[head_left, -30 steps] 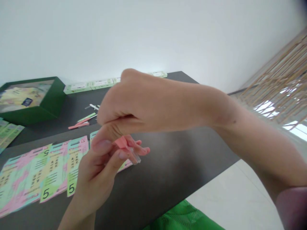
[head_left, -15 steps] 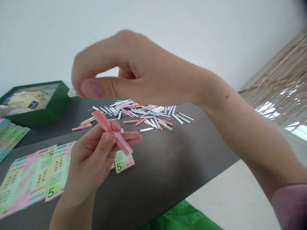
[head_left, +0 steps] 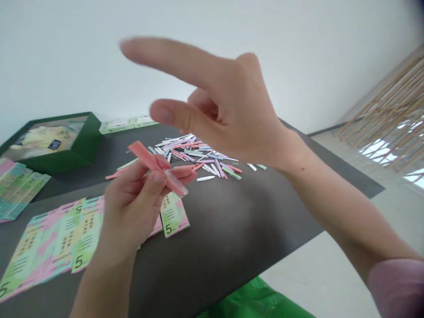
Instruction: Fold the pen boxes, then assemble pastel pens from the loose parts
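My left hand (head_left: 127, 212) is closed, pinching a slim pink stick with a clear end (head_left: 145, 154) between thumb and fingers. The stick slants down to the right, and my fingers cover its middle. Raised above it, my right hand (head_left: 232, 104) is empty, its thumb and index finger spread wide apart and its other fingers curled. Behind both hands lies a loose pile of pastel sticks (head_left: 217, 168) in white, pink, purple and green, partly hidden by my right hand. Printed cards marked 5 (head_left: 175, 214) lie beneath and beside my left hand.
A dark green box (head_left: 81, 143) holding pale yellow packets stands at the back left. Before it lie stacked pastel cartons (head_left: 23, 190), with flat printed packs (head_left: 49, 243) nearer me. Light green boxes (head_left: 119, 126) line the wall. The grey table's (head_left: 238, 229) front edge runs diagonally.
My right hand has moved right, and its index finger has stretched up and away from the thumb. My left hand still grips the pink stick. The view has shifted slightly.
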`<state>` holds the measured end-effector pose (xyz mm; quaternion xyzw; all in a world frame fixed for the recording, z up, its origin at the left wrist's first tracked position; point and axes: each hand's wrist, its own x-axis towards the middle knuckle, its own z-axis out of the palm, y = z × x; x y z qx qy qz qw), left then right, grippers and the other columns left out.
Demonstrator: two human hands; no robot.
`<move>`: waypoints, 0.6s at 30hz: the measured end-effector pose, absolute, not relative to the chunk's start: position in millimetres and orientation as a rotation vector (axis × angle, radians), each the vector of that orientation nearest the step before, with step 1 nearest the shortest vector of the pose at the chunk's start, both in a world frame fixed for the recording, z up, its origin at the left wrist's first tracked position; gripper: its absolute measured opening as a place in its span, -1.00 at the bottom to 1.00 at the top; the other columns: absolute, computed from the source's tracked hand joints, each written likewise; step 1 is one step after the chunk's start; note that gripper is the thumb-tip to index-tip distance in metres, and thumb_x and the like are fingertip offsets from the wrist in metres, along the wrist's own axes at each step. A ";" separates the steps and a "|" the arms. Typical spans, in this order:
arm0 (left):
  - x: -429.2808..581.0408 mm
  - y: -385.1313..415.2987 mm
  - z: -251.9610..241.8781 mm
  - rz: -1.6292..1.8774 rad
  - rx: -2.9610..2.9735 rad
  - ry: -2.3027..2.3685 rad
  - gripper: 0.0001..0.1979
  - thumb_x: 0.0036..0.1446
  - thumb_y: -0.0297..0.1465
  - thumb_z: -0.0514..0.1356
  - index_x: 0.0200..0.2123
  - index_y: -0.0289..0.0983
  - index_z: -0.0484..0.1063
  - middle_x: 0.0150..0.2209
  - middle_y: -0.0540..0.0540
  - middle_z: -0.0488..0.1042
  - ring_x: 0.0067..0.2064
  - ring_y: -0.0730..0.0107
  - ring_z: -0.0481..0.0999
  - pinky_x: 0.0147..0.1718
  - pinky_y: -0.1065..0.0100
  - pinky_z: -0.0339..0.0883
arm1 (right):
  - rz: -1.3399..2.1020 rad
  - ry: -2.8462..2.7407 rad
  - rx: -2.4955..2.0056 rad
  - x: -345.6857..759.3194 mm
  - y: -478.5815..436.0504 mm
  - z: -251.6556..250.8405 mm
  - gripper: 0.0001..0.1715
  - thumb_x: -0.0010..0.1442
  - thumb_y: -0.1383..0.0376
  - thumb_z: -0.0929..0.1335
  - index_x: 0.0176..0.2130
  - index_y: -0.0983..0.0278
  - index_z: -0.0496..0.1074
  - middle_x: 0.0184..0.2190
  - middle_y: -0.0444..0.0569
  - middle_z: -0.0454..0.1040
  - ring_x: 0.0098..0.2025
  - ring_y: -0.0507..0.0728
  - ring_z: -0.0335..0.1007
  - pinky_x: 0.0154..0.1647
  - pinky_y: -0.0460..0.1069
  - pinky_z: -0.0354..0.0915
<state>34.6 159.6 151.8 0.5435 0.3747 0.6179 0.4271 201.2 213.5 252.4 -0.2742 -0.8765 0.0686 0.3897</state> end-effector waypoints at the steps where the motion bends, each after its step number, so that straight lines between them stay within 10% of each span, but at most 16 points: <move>1: 34.5 166.2 144.4 1.500 1.374 0.995 -0.90 0.15 -0.28 0.26 -0.31 -0.17 0.49 -0.38 0.04 0.59 -0.26 0.32 0.65 -0.10 0.23 0.56 | 0.123 -2.224 -0.712 207.3 217.8 245.6 -0.78 0.20 0.19 0.36 -0.17 0.21 0.52 -0.54 -0.36 0.47 -0.50 -0.19 0.30 -0.43 -0.20 0.12; 18: 33.2 196.3 50.0 0.880 1.634 1.557 -0.89 -0.10 -0.31 0.30 -0.43 -0.19 0.51 -0.49 -0.03 0.59 -0.38 0.17 0.55 -0.30 0.26 0.37 | -0.014 -2.191 -0.686 263.8 216.3 159.0 -0.70 0.34 0.32 0.25 -0.07 0.25 0.54 -0.26 -0.09 0.62 -0.27 0.01 0.54 -0.25 -0.13 0.35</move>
